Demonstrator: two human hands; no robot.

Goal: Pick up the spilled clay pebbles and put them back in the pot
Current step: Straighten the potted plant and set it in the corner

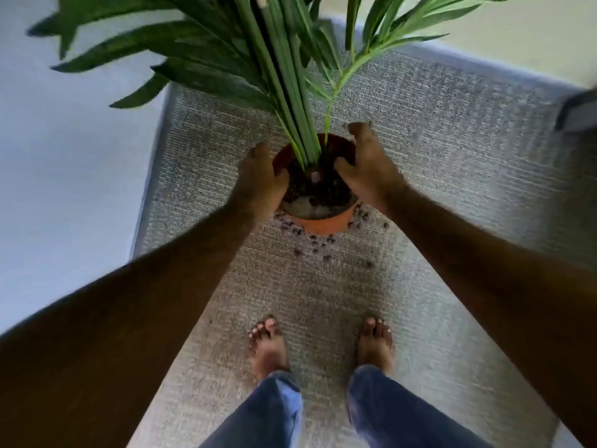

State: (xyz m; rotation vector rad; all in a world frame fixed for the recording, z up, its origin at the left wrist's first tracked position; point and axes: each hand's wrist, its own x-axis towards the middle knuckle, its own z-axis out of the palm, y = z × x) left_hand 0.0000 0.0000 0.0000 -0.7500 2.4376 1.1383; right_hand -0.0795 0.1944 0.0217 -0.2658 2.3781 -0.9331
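Observation:
A terracotta pot (323, 224) with a tall green palm-like plant (274, 79) stands on a grey rug. My left hand (258, 182) grips the pot's left rim, thumb over the edge. On the right rim my right hand (368, 166) holds the pot, thumb inside on the dark filling. Spilled clay pebbles (315, 245), small and dark brown, lie scattered on the rug just in front of the pot and to both sides of its base.
The grey rug (452, 130) lies on a pale blue-white floor (64, 163). My bare feet (268, 347) in jeans stand on the rug below the pebbles. A dark object (578, 114) pokes in at the right edge.

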